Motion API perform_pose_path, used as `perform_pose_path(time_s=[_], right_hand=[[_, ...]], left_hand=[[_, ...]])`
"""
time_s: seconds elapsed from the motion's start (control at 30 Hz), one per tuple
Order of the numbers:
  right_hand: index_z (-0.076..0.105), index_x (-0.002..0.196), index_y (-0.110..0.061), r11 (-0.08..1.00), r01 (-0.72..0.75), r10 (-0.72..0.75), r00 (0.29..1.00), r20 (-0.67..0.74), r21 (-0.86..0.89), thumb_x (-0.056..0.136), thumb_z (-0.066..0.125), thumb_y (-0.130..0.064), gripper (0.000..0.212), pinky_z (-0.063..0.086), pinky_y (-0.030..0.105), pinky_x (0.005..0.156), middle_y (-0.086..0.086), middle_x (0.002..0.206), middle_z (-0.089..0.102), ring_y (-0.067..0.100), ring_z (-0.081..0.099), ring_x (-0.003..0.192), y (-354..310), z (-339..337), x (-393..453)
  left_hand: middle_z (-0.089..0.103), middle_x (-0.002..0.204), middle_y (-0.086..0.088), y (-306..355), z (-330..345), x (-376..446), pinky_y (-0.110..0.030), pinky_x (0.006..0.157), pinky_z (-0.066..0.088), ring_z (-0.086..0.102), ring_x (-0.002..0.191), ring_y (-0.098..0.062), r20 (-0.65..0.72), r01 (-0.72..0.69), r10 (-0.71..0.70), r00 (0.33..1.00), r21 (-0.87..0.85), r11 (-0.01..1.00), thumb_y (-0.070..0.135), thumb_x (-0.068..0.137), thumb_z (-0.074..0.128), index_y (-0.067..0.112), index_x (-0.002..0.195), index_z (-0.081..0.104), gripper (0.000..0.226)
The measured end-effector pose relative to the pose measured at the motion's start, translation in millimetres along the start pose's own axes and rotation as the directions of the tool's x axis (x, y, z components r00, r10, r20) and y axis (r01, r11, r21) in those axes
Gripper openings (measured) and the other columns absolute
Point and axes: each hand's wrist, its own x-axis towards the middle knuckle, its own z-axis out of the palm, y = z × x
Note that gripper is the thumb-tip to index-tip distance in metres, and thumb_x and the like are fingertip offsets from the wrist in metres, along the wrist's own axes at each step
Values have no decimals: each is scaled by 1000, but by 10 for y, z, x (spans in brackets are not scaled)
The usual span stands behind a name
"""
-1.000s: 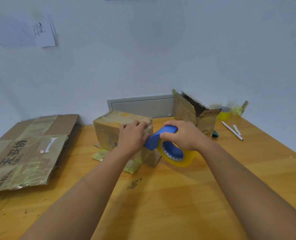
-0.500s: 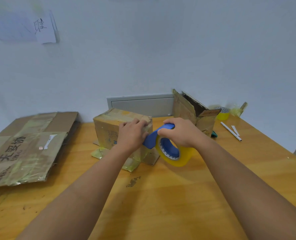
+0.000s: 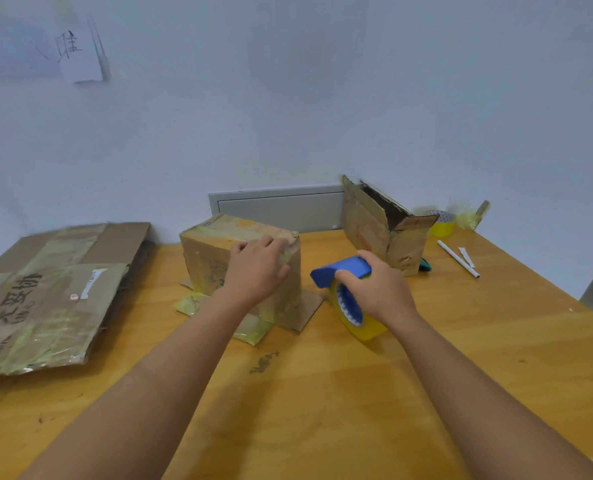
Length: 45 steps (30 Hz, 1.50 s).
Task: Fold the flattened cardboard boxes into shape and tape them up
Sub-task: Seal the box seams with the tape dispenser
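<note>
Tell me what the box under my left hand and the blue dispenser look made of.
Box: matte brown cardboard, worn, patched with glossy yellowish tape. Dispenser: smooth blue, probably moulded plastic, carrying a shiny yellowish tape roll.

A white pen (image 3: 458,259) lies on the wooden table (image 3: 323,393) near its right edge, just beside a small white paper scrap (image 3: 467,256). A handwritten paper note (image 3: 76,55) hangs on the wall (image 3: 323,98), and a grey wall panel (image 3: 277,209) sits low behind the table.
</note>
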Motion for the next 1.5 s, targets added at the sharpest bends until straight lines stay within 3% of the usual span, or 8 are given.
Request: perform_pose_path(time_s=[0.17,0.43,0.6,0.8,0.97,1.1,1.27,1.5], right_hand=[[43,147,-31,989,-27,39,996,-84,145,88,61,-61,69,50,36,75,-4,113,53,22,55,100,74,137,67],[41,150,-27,965,13,34,984,-176,263,90,64,-54,70,53,43,87,0,125,58,21,56,106,-53,395,163],[41,150,-27,970,42,7,980,-200,239,91,62,-54,69,52,46,91,0,134,58,24,57,115,-9,457,151],[41,150,-28,976,44,8,972,-235,214,91,62,-54,68,53,45,87,0,128,61,26,59,110,31,485,126],[41,150,-27,980,31,16,972,-233,198,91,61,-54,68,53,42,83,2,124,62,24,59,105,23,501,173],[41,150,-26,984,28,13,973,-229,174,92,61,-54,68,53,41,80,2,123,62,24,59,103,7,516,212],[42,149,-26,988,15,20,974,-226,151,92,60,-54,66,49,36,74,4,119,63,23,57,98,1,524,236],[42,149,-26,991,-6,34,979,-203,136,92,60,-53,66,52,40,80,5,122,62,26,58,104,-34,514,261]], left_hand=[[52,145,5,-158,-96,-189,-40,112,12,29,144,-20,-4,-40,41,999,72,997,31,98,54,29,144,44,47],[45,151,9,-565,-219,-427,-39,113,17,27,145,-23,30,-116,115,993,67,991,10,98,49,31,151,37,59],[40,154,-1,-632,-177,-355,-38,111,27,40,135,-26,6,-104,104,995,63,993,22,101,52,20,152,38,53],[46,150,-6,-640,-166,-315,-47,113,29,32,140,-36,-12,-73,74,997,44,996,30,97,61,26,146,49,51],[43,151,3,-647,-109,-331,-37,112,31,25,143,-25,59,-22,21,998,12,1000,48,85,71,26,151,38,77],[57,137,2,-624,-59,-310,-39,100,44,35,137,-23,-40,34,-35,999,-17,999,42,85,73,21,138,50,61],[56,138,2,-644,-2,-348,-42,100,46,39,136,-26,-73,0,-3,997,-34,999,49,87,69,16,136,54,62],[62,125,9,-607,26,-285,-35,81,51,43,127,-17,-138,68,-83,987,-105,992,47,87,70,24,125,61,45]])
